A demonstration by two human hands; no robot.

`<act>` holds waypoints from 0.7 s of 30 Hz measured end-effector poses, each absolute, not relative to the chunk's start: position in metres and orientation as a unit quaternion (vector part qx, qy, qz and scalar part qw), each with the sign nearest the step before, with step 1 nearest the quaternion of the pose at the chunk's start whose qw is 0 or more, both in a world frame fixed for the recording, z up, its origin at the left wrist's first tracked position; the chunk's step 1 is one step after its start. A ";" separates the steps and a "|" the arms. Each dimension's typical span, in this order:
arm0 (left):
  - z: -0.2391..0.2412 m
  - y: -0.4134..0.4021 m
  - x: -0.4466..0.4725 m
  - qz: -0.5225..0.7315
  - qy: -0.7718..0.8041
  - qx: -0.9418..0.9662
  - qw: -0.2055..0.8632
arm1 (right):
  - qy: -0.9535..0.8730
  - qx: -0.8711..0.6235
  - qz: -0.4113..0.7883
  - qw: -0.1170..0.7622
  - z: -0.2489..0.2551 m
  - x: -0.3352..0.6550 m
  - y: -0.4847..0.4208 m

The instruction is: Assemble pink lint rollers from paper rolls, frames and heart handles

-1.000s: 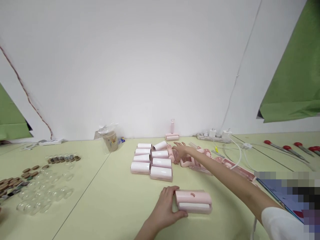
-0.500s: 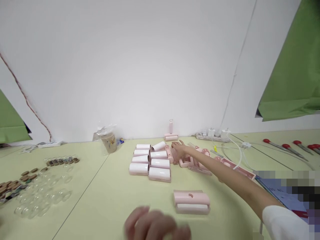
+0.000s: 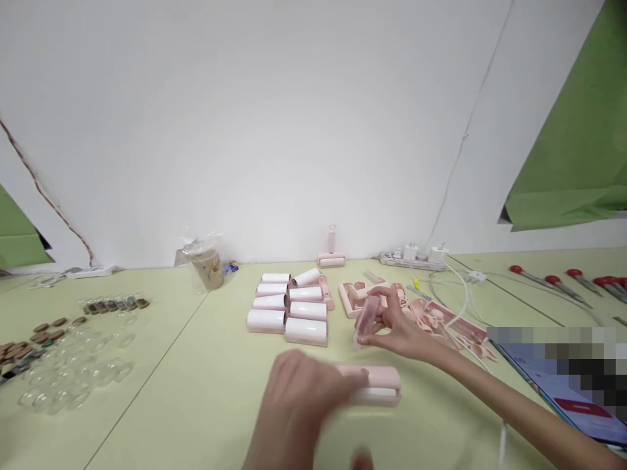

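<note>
A pink lint roller case [image 3: 379, 384] with a white roll in it lies on the pale green table [image 3: 206, 391] in front of me. My left hand [image 3: 298, 408] is over its left end, blurred, fingers curled toward it; whether it grips is unclear. My right hand [image 3: 392, 326] is raised just beyond the case and pinches a small pink plastic part [image 3: 367, 318]. Behind lie several white paper rolls [image 3: 289, 307] in two rows and a heap of pink roller parts [image 3: 416, 313].
A standing pink roller [image 3: 331, 254] and a power strip [image 3: 411, 259] sit by the wall. A wrapped cup [image 3: 206, 266] stands left of the rolls. Clear glass domes and brown lids [image 3: 63, 352] cover the left side. Red-handled tools [image 3: 563, 284] lie far right.
My right hand has pulled back from the pile of pink parts with one part in its fingers. My left hand let go of the case, dropped low, then came back over its left end.
</note>
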State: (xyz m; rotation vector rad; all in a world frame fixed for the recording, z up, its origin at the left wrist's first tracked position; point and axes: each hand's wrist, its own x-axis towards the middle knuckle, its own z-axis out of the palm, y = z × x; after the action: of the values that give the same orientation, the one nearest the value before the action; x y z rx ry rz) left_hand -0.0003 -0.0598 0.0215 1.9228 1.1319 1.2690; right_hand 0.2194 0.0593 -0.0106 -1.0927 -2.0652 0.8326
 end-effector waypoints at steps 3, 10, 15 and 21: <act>0.001 -0.009 0.008 0.389 0.424 0.748 0.331 | -0.782 -0.417 0.341 0.313 -0.014 0.219 0.038; -0.071 0.020 0.024 0.281 0.435 0.738 0.432 | -0.829 -0.414 0.279 0.253 -0.018 0.222 0.024; -0.075 0.017 0.025 0.293 0.444 0.729 0.431 | -0.824 -0.424 0.293 0.235 -0.010 0.222 0.023; -0.076 0.016 0.026 0.312 0.426 0.734 0.427 | -0.830 -0.415 0.315 0.199 -0.002 0.220 0.023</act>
State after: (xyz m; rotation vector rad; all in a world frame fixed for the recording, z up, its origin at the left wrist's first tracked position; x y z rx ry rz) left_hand 0.0257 0.0161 -0.0761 1.8330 1.0650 0.7805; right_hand 0.2203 0.0231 -0.0017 -1.1620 -2.3213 0.8822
